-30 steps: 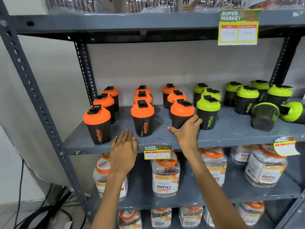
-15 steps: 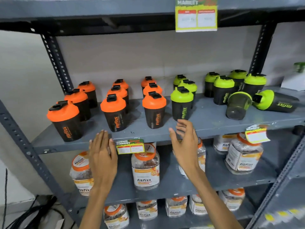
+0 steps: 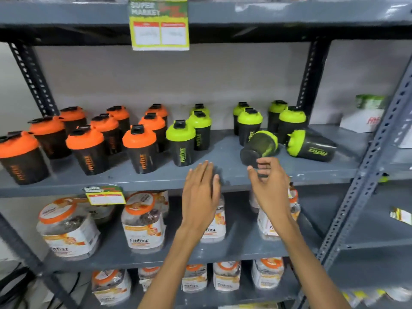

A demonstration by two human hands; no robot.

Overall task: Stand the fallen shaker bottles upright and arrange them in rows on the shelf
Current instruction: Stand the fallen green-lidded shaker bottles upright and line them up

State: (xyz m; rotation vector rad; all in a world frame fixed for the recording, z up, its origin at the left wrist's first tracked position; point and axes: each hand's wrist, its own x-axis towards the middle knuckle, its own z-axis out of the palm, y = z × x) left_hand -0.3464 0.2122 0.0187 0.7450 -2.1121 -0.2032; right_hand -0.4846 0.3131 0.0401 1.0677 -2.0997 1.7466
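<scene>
On the grey shelf [image 3: 223, 175] several orange-lidded shakers [image 3: 139, 148] stand upright in rows on the left, with green-lidded ones [image 3: 180, 142] upright to their right. Two green-lidded shakers lie fallen at the right: one [image 3: 259, 148] with its dark base facing me, another [image 3: 312, 149] on its side behind it to the right. My right hand [image 3: 269, 186] is open, fingers curled, just in front of the nearer fallen shaker's base, holding nothing. My left hand [image 3: 200, 192] hovers flat and open over the shelf's front edge.
Jars with orange lids [image 3: 145, 224] fill the lower shelves. A price tag [image 3: 103, 195] hangs on the shelf's front edge, another [image 3: 159, 25] on the shelf above. A slotted upright post [image 3: 365, 175] stands at the right. A white box [image 3: 361, 121] sits beyond it.
The view and both hands have shifted right along the shelf. My right hand left the front orange shaker and now reaches toward the nearer fallen green shaker; my left hand followed to the right.
</scene>
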